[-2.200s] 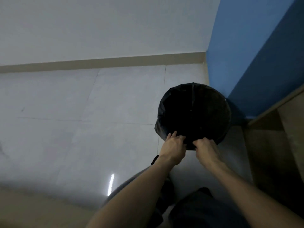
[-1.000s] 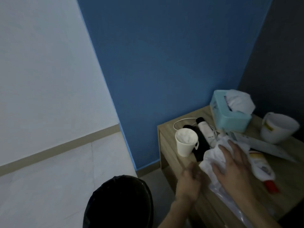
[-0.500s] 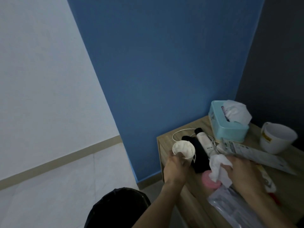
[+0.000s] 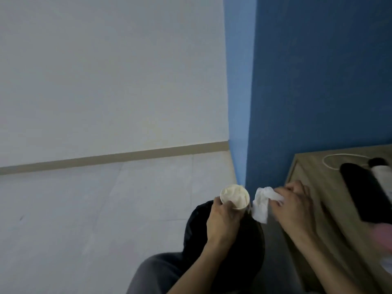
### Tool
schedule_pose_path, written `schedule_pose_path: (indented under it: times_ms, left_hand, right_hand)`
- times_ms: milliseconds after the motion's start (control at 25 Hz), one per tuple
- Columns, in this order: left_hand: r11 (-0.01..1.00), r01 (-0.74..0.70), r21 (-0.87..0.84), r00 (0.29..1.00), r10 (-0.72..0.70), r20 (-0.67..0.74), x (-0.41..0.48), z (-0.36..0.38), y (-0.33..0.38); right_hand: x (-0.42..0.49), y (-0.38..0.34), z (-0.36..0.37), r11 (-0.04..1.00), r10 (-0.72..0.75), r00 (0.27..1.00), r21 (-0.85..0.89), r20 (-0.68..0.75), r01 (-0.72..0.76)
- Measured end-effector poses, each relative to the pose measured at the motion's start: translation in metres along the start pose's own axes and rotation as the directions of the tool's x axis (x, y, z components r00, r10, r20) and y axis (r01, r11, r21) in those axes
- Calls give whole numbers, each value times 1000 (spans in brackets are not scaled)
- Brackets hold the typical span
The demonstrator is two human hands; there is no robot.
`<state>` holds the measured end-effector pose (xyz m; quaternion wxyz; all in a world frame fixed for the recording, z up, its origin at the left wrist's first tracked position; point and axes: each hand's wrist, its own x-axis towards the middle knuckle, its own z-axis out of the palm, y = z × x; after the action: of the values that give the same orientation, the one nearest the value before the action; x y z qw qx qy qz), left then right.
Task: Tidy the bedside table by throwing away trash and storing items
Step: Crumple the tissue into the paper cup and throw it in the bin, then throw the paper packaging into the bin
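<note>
Left hand (image 4: 222, 217) gripping paper cup (image 4: 235, 198), right hand (image 4: 297, 206) pinching crumpled tissue (image 4: 262, 205); releasing both directly over black-lined bin (image 4: 252, 247) at 6 o'clock is advisable.

Black bin (image 4: 195, 228) mostly hidden behind both hands; blurred pink object (image 4: 385, 237) cut off at right edge.

Your left hand (image 4: 222, 221) holds the paper cup (image 4: 235, 198) above the black bin (image 4: 195, 230); your right hand (image 4: 294, 209) grips the crumpled tissue (image 4: 262, 203).
</note>
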<state>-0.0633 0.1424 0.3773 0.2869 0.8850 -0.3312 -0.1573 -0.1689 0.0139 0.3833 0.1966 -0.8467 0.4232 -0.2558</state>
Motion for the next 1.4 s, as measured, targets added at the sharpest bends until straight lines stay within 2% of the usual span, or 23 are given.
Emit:
schedule_pose_path:
  times_ms: [80,200,280,440,600,640,720,880,1000,1120,1280,1400]
  left_hand:
    - [992,123,-26,992,-122,27,-7,-2,-34]
    - [965,264,-13,962,-262,78,-15,12,-76]
    - [949,315,-9,942,-312,121,-21,22,-99]
    - [930,367,-20,919,-359,163,-23,34,-130]
    - [931,349,-108,907,-307,288,-23,36,-136]
    - [929,349,-121,908,-303,291,-25,35,-135]
    - [929,332,-164,925,-286,251,-26,32,-127]
    - [957,178,-230,975,-139,173,-15,21,-76]
    - [962,-6,-273,986,51,158,-4,28,-20]
    - [928,-191,-321,947,260,189,-1,47,56]
    - [860,-376,-344,852,467,237,-16,74,147]
    - [826,-467,-314,752,558,350,-29,106,198]
  right_hand:
    - [-11,-10,43,998,55,975,3,214,-58]
    - [-33,-8,92,993,114,870,-37,480,-109]
    - [-45,-11,104,979,179,828,-16,531,-202]
    - [-59,-17,127,941,258,799,46,544,-335]
    - [-57,-20,136,881,363,610,-46,705,-471]
    - [-56,-18,134,871,375,594,-52,711,-488]
    - [-55,-11,127,863,353,622,12,699,-505]
    - [-51,7,88,854,296,746,185,596,-486]
    - [-52,23,38,861,265,879,313,396,-400]
    - [-52,49,-36,849,277,950,427,144,-312]
    - [-52,94,-137,891,324,933,383,-158,-244]
    - [-61,145,-191,902,427,832,235,-354,-363]
